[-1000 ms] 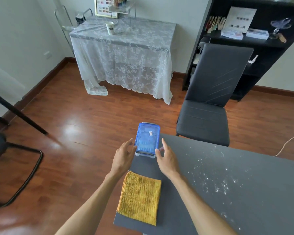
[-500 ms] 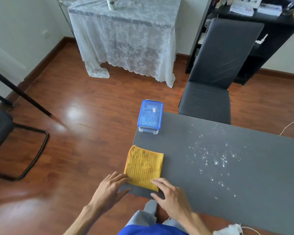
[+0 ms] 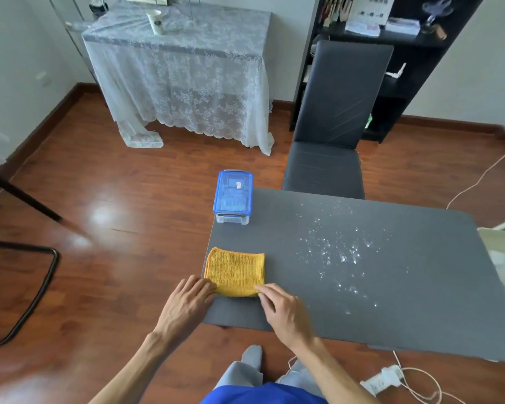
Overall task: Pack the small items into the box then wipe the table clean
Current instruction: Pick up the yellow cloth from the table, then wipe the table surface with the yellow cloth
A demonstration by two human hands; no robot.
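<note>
A clear box with a shut blue lid (image 3: 233, 197) stands at the far left corner of the dark grey table (image 3: 391, 301). A folded yellow cloth (image 3: 236, 271) lies near the table's left edge, closer to me. My left hand (image 3: 187, 304) touches the cloth's near left corner with its fingertips. My right hand (image 3: 283, 310) rests fingertips on the cloth's near right corner. Whether either hand pinches the cloth cannot be told. White specks and droplets (image 3: 341, 249) are scattered over the middle of the table.
A dark chair (image 3: 330, 147) stands behind the table's far edge. A lace-covered table (image 3: 181, 68) and a black shelf (image 3: 397, 53) line the back wall. A power strip with white cable (image 3: 382, 380) lies on the wood floor by my legs.
Both hands left the blue-lidded box and drew back to the near edge of the yellow cloth. The view tilted down and pulled back.
</note>
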